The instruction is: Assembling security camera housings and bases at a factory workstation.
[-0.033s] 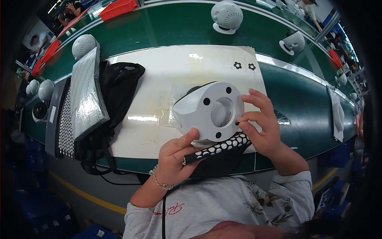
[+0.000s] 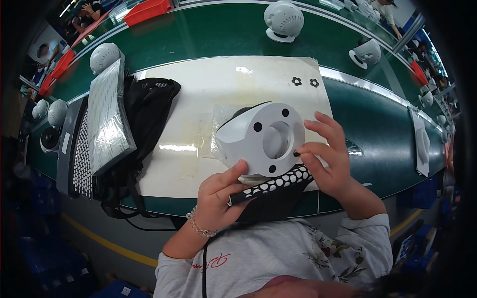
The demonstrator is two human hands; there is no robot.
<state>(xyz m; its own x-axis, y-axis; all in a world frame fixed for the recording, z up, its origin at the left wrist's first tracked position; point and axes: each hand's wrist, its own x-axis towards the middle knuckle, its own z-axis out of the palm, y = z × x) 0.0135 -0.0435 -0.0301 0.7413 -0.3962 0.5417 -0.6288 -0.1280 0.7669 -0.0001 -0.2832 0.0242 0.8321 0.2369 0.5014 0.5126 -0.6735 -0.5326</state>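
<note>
A white rounded device (image 2: 241,141) lies tipped with its flat base facing up. Its base carries a round recess and several black round pads (image 2: 258,127). My left hand (image 2: 218,193) grips the device's near left edge, the thumb on its surface. Beneath those fingers is a black strip with rows of white circles (image 2: 278,185), reaching along the near side of the base. My right hand (image 2: 328,154) pinches a small black pad (image 2: 296,153) between thumb and index finger at the base's right rim. Its other fingers are raised and apart.
A white board (image 2: 189,119) with clear film covers the green table (image 2: 377,129). At left lie a silver-wrapped packet (image 2: 112,129), a black bag (image 2: 151,99) and dotted sheets (image 2: 82,164). Similar white devices (image 2: 283,21) stand on the far green surface. Red trays (image 2: 146,12) sit beyond.
The raised fingers of my right hand have shifted slightly right, away from the base's rim. The device and my left hand look the same.
</note>
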